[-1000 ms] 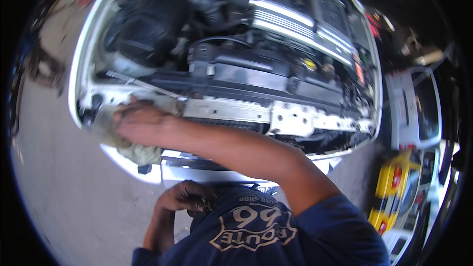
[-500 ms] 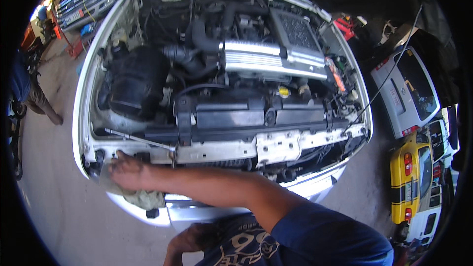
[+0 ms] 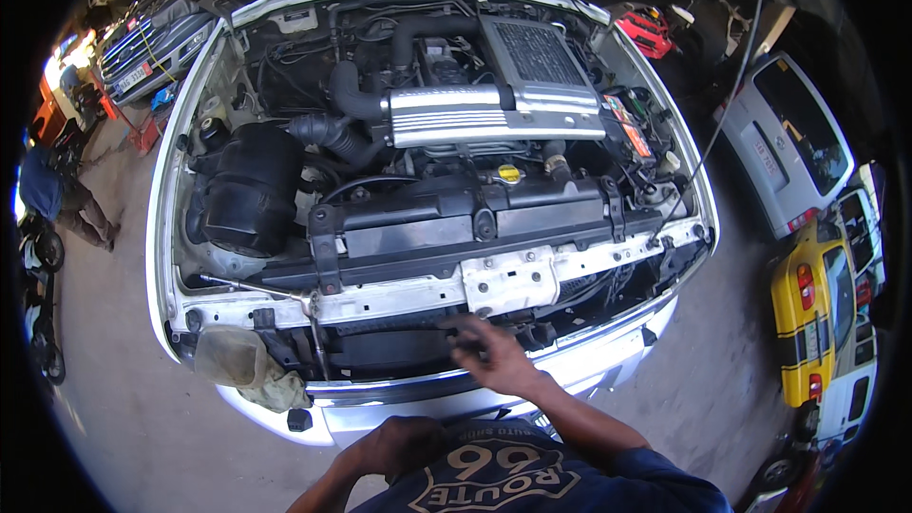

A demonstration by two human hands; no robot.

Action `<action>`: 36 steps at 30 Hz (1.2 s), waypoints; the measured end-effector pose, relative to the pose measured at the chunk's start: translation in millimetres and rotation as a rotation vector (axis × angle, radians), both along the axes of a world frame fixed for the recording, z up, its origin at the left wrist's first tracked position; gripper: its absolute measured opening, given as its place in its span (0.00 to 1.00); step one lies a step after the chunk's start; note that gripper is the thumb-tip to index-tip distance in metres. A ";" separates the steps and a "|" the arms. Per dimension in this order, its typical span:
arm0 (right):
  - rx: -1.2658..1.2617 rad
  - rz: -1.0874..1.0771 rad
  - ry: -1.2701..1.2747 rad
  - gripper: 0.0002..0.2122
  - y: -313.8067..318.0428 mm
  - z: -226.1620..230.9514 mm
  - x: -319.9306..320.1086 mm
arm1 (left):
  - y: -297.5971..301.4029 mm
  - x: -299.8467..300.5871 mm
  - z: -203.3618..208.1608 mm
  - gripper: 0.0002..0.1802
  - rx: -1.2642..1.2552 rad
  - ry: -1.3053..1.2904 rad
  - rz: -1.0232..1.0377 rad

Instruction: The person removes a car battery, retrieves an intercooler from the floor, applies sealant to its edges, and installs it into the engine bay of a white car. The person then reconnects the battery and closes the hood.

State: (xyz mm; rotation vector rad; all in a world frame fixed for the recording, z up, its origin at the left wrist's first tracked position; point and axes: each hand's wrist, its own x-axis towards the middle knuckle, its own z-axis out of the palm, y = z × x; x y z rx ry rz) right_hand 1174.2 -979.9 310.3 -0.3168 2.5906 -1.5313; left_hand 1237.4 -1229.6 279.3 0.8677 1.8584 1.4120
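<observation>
Above the front opening of a white vehicle, my right hand (image 3: 494, 359) is raised just below the pale bracket (image 3: 513, 280) on the front crossmember. Its fingers are curled together; whatever is between them is too small and blurred to make out. My left hand (image 3: 407, 441) stays low against my shirt, its fingers in shadow and hidden. A long-handled ratchet (image 3: 252, 287) lies along the left part of the crossmember, its extension (image 3: 318, 347) pointing down toward the bumper. Left of it, a cloudy plastic container (image 3: 228, 353) sits at the front corner beside a greenish rag (image 3: 283, 391).
The engine bay holds a black air-filter housing (image 3: 252, 195), a silver engine cover (image 3: 484, 119), and a radiator with a yellow cap (image 3: 510, 174). A thin prop rod (image 3: 727, 119) rises at the right. Parked vehicles, including a yellow car (image 3: 793, 313), stand beyond; a person (image 3: 62, 195) is far left.
My right hand has come back from the container at the left corner to the middle of the front opening. The container and rag are now uncovered. The view has shifted slightly.
</observation>
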 end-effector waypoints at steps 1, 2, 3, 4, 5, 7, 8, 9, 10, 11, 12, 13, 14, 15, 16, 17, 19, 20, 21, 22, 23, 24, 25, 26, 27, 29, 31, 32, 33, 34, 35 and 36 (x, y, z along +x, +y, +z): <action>-0.038 -0.018 -0.004 0.14 19.4 -2.0 8.4 | 11.2 -1.2 -5.9 0.09 0.008 -0.016 0.009; -0.075 -0.036 -0.004 0.14 37.4 -2.9 15.8 | 24.1 -2.9 -12.6 0.09 0.035 -0.084 0.062; -0.095 -0.078 -0.067 0.15 52.6 -3.6 23.0 | 38.7 -1.3 -19.2 0.10 0.072 -0.142 0.129; -0.133 -0.088 -0.017 0.16 66.0 -4.1 29.4 | 53.5 1.5 -25.5 0.10 0.093 -0.185 0.201; -0.159 -0.123 -0.033 0.17 77.4 -4.6 37.1 | 67.1 3.1 -31.1 0.12 0.144 -0.415 0.280; -0.218 -0.232 -0.195 0.17 100.9 -6.2 49.8 | 101.0 -3.0 -42.5 0.17 -0.017 -0.442 0.440; -0.265 -0.248 -0.098 0.17 111.7 -8.1 56.5 | 114.6 -8.0 -46.1 0.16 0.067 -0.649 0.515; -0.269 -0.269 -0.085 0.16 123.0 -10.7 60.3 | 133.2 -10.2 -48.5 0.20 -0.013 -0.549 0.679; -0.261 -0.305 -0.088 0.14 133.0 -14.4 64.9 | 149.5 -15.1 -49.4 0.21 0.160 -0.796 0.743; -0.223 -0.243 -0.110 0.12 146.1 -17.3 68.6 | 162.0 -16.5 -48.1 0.20 0.225 -0.731 0.719; -0.325 -0.286 -0.118 0.10 153.1 -22.0 73.5 | 174.7 -18.5 -44.9 0.19 0.345 -0.722 0.673; -0.507 -0.236 -0.128 0.07 162.6 -25.3 76.1 | 187.4 -21.0 -39.3 0.17 0.511 -0.786 0.613; -0.639 -0.217 -0.142 0.06 169.8 -28.5 79.8 | 199.5 -21.3 -33.5 0.19 0.535 -0.757 0.620; -0.630 -0.250 -0.151 0.05 175.8 -30.9 84.8 | 208.1 -20.4 -27.0 0.19 0.505 -0.819 0.672; -0.622 -0.294 -0.140 0.05 181.6 -32.5 88.2 | 217.8 -20.0 -20.9 0.19 0.548 -0.826 0.661; -0.680 -0.335 -0.172 0.04 186.5 -33.2 92.7 | 224.9 -18.4 -15.7 0.19 0.508 -0.871 0.682; -0.778 -0.398 -0.241 0.04 195.2 -31.5 100.1 | 237.9 -13.7 -9.1 0.20 0.463 -0.928 0.706; -0.743 -0.377 -0.218 0.03 198.7 -29.7 102.6 | 243.1 -11.1 -8.1 0.20 0.400 -0.955 0.744; -0.692 -0.341 -0.201 0.03 201.5 -27.8 104.7 | 247.0 -6.6 -8.3 0.21 0.484 -0.970 0.679; -0.626 -0.351 -0.202 0.03 202.9 -26.1 105.7 | 251.1 -4.0 -10.0 0.21 0.500 -1.026 0.671; -0.369 -0.344 -0.234 0.06 203.9 -24.6 106.1 | 253.9 -0.9 -12.7 0.22 0.530 -1.064 0.661; -0.366 -0.260 -0.160 0.08 202.8 -23.9 106.2 | 255.6 1.1 -15.8 0.22 0.551 -1.108 0.653; -0.323 -0.227 -0.116 0.09 202.0 -23.8 104.9 | 256.5 2.2 -19.3 0.22 0.587 -1.099 0.588; -0.301 -0.151 -0.043 0.11 200.1 -24.2 104.1 | 256.2 2.8 -22.5 0.22 0.619 -1.112 0.514; -0.106 -0.126 0.113 0.14 198.3 -25.2 102.5 | 254.8 2.3 -25.4 0.22 0.652 -1.123 0.440; 0.047 -0.108 0.135 0.13 194.1 -27.7 99.8 | 249.5 0.0 -29.3 0.22 0.650 -1.138 0.406; 0.082 -0.095 0.149 0.12 190.1 -30.3 97.0 | 242.5 -2.9 -30.8 0.21 0.599 -1.153 0.458; 0.050 -0.100 0.134 0.11 188.1 -31.2 95.5 | 238.7 -4.9 -30.7 0.21 0.613 -1.158 0.457; 0.019 -0.105 0.118 0.10 186.1 -31.8 94.0 | 235.1 -6.9 -30.1 0.21 0.645 -1.158 0.422; -0.060 -0.107 0.115 0.10 184.1 -32.0 92.7 | 232.2 -9.0 -29.4 0.21 0.678 -1.157 0.386; -0.137 -0.111 0.109 0.09 182.2 -31.7 91.4 | 229.8 -11.5 -28.4 0.21 0.675 -1.158 0.389; -0.213 -0.133 0.085 0.08 180.2 -31.2 90.4 | 227.9 -13.8 -27.3 0.23 0.671 -1.160 0.390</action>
